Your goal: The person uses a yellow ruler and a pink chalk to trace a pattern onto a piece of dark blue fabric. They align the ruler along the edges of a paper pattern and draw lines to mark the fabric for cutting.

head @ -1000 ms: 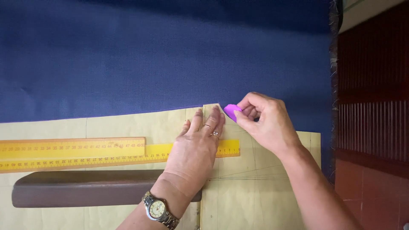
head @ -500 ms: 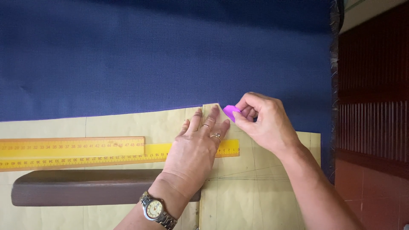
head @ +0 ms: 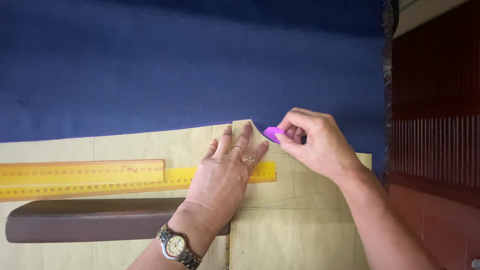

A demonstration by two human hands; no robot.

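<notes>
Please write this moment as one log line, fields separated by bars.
left hand flat on paper pattern | right hand fingers pinch purple chalk at pattern edge | yellow rulers | blue fabric

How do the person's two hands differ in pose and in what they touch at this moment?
The left hand lies flat, fingers spread, pressing on the tan paper pattern and the yellow ruler; the right hand is curled, pinching a purple chalk piece at the pattern's curved edge. The left hand wears rings and a wristwatch; the right hand shows neither. Both work over the blue fabric.
</notes>
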